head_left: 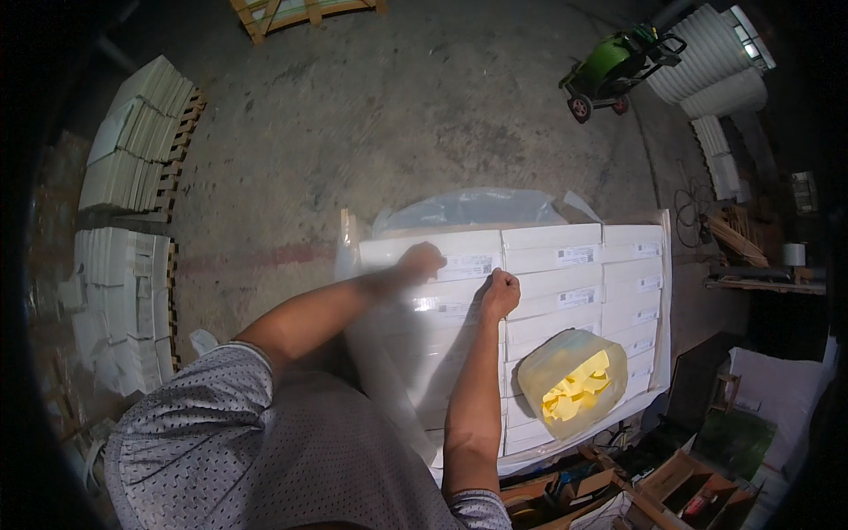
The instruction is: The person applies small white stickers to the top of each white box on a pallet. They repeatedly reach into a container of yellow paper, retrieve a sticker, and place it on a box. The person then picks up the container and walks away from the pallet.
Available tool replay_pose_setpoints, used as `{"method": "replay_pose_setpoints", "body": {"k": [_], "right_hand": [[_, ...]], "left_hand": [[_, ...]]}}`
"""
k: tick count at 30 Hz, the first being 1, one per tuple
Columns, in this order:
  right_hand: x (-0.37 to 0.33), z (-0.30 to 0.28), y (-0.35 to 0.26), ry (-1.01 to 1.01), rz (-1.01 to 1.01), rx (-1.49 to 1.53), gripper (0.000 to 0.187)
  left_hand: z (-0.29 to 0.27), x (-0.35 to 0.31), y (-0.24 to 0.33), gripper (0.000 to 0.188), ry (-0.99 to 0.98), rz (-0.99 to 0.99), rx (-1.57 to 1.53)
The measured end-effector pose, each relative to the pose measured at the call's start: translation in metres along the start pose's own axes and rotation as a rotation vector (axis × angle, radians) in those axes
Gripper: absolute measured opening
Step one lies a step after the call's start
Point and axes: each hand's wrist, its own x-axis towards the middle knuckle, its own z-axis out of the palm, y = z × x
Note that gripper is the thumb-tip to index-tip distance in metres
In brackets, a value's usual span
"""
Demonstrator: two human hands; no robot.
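White boxes (548, 281) lie packed side by side in rows before me, several with a printed white label. On the far row of the left column is a label (468, 267), between my two hands. My left hand (421, 261) is at its left end with fingers curled, slightly blurred; what they hold, if anything, cannot be made out. Just past the label's right end, my right hand (501, 294) is closed, thumb and fingers pressed together, and anything in it is hidden. Nearer on the boxes stands a translucent plastic bag (536, 375) with crumpled yellow paper pieces (579, 387) inside.
Clear plastic film (473, 210) hangs round the stack's far edge. Palletised white stacks (124, 305) stand at left, a wooden crate (314, 11) at the far edge. A green wheeled machine (609, 71) is far right. Open cardboard boxes (680, 477) sit at lower right.
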Motion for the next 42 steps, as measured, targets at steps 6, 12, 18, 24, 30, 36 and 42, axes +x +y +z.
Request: {"method": "replay_pose_setpoints", "body": {"k": [6,12,18,24,30,36,42], "right_hand": [[-0.005,0.004,-0.007,0.035,-0.003,-0.244,0.025],[-0.002,0.002,-0.004,-0.015,-0.026,-0.281,0.036],[0.011,-0.001,-0.006,0.076,0.036,-0.045,0.037],[0.014,0.019,-0.001,-0.434,0.675,1.027,0.022],[0.011,0.027,0.002,-0.343,0.647,0.959,0.024],[0.009,0.029,0.004,-0.363,0.631,0.986,0.024],[-0.038,0.060,0.006,-0.620,0.741,1.078,0.025]], "left_hand": [[0.005,0.007,-0.019,0.031,0.034,0.104,0.108],[0.009,0.013,-0.022,0.034,0.052,0.055,0.144],[0.004,0.009,-0.033,0.035,0.055,0.453,0.106],[-0.003,0.009,-0.029,0.031,-0.076,0.358,0.179],[-0.007,0.014,-0.019,0.015,-0.332,-0.190,-0.214],[-0.034,-0.018,-0.041,0.021,0.039,0.457,0.171],[-0.060,-0.063,-0.057,0.016,0.748,0.742,0.614]]}}
